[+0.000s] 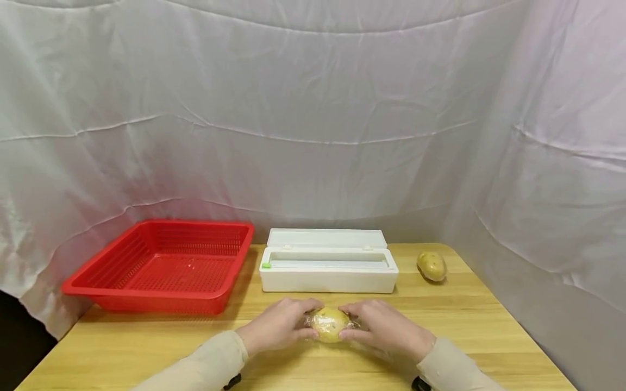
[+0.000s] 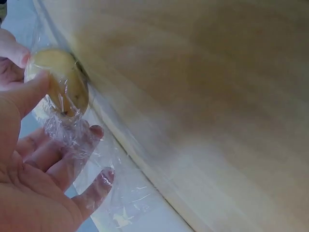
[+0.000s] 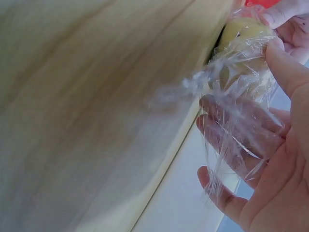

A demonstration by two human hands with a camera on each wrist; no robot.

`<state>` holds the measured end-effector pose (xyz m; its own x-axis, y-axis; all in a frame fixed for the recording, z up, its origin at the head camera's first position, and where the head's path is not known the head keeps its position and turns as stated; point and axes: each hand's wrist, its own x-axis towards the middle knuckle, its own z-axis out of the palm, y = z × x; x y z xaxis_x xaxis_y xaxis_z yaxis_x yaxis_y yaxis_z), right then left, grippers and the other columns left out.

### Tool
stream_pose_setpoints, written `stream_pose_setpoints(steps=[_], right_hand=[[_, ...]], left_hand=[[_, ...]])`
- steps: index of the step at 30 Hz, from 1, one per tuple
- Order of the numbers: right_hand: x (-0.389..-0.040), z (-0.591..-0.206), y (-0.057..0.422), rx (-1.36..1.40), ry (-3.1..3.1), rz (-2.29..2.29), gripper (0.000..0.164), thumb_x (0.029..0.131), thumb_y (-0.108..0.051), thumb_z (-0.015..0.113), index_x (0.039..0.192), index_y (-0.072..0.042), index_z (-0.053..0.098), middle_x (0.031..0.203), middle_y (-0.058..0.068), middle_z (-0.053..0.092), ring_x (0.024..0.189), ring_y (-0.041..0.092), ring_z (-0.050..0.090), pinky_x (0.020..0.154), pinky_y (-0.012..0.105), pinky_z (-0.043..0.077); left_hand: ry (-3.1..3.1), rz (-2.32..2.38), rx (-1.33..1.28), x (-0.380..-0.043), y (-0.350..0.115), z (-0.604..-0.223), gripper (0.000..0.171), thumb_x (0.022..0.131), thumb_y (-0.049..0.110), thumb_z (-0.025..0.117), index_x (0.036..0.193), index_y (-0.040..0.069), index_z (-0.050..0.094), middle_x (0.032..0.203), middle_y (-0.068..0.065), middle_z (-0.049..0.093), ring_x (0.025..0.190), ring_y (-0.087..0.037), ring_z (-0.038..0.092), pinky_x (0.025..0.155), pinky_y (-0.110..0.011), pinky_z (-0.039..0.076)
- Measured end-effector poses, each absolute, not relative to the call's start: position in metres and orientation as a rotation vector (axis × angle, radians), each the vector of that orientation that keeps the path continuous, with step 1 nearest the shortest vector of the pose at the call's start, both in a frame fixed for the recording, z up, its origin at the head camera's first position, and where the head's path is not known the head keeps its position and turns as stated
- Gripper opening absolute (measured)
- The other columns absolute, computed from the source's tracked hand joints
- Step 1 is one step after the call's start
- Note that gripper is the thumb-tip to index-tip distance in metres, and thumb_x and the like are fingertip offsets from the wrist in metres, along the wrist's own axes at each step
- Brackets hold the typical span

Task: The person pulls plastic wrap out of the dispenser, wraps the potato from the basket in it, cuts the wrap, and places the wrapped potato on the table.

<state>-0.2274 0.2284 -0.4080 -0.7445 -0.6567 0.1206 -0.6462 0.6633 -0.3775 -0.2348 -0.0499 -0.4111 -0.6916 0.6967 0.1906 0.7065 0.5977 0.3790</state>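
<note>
A yellow potato [image 1: 329,325] in clear plastic wrap lies at the middle front of the table, between both hands. My left hand [image 1: 281,327] holds its left end, the thumb pressing the near side. On the right end, my right hand [image 1: 380,328] holds it the same way. Loose, crumpled plastic wrap [image 3: 227,111] trails from the potato over the right fingers in the right wrist view. In the left wrist view, more gathered film [image 2: 72,133] lies against the left fingers. The potato's underside is hidden.
Behind the hands stands a white cling film box [image 1: 330,281] with its lid raised. A red plastic basket [image 1: 220,296] is at the left. Toward the back right lies another potato [image 1: 432,266], seemingly wrapped. Grey cloth [image 1: 318,108] hangs around the wooden table [image 1: 489,326].
</note>
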Motion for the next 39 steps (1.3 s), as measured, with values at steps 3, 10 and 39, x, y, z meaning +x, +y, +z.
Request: stream_pose_setpoints(steps=[3, 10, 39], right_hand=[[-0.226, -0.407, 0.228, -1.108, 2.849, -0.619, 0.066, 0.1, -0.059, 0.065, 0.138, -0.005, 0.07, 0.119, 0.003, 0.081, 0.101, 0.003, 0.073, 0.092, 0.033, 0.063], [-0.222, -0.402, 0.228, -1.089, 2.81, -0.637, 0.066, 0.1, -0.061, 0.065, 0.134, -0.004, 0.072, 0.108, 0.003, 0.083, 0.089, 0.001, 0.072, 0.088, 0.034, 0.064], [-0.19, -0.396, 0.235, -1.465, 2.75, -0.639, 0.016, 0.091, -0.028, 0.087, 0.092, -0.028, 0.071, 0.091, -0.022, 0.07, 0.089, -0.008, 0.065, 0.08, 0.019, 0.058]], left_hand=[[-2.791, -0.662, -1.259, -0.237, -0.051, -0.411, 0.056, 0.095, 0.032, 0.082, 0.144, 0.013, 0.064, 0.133, -0.001, 0.076, 0.118, -0.016, 0.074, 0.106, -0.036, 0.059], [-2.801, -0.582, -1.306, -0.24, -0.054, -0.408, 0.057, 0.099, 0.028, 0.078, 0.152, 0.016, 0.06, 0.151, 0.0, 0.066, 0.139, -0.021, 0.063, 0.122, -0.048, 0.047], [-2.304, -0.257, -1.54, -0.191, -0.069, -0.403, 0.027, 0.084, 0.022, 0.09, 0.104, 0.026, 0.073, 0.106, 0.013, 0.07, 0.095, 0.0, 0.068, 0.087, -0.018, 0.057]])
